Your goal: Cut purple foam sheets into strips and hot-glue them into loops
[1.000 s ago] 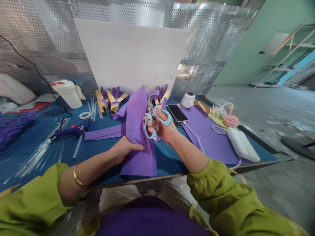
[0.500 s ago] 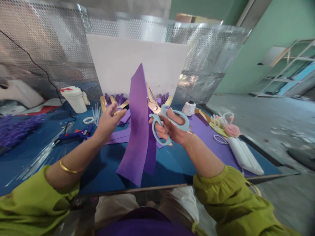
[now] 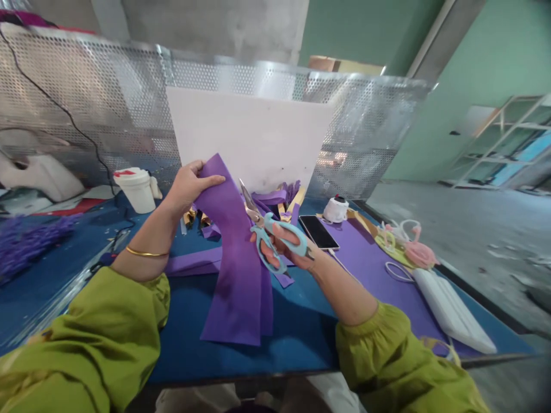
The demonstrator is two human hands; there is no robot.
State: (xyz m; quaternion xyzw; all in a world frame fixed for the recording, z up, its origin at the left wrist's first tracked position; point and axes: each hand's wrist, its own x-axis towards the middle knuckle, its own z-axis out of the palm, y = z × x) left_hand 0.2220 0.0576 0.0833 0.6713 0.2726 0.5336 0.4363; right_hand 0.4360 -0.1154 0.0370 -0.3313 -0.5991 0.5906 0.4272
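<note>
The left hand pinches the top end of a long purple foam strip, thumb laid over its upper edge and fingers closed on it from behind. The strip hangs with its long axis running from that raised far end down toward the person, its lower end fanned out on the blue counter near the front edge. The right hand has its fingers threaded through the pale blue handles of the scissors and closed around them. The scissors touch the strip's right edge about halfway along, blades pointing up and away to the left, slightly parted. Just past them a phone lies flat, and a white tub stands well off to the left.
</note>
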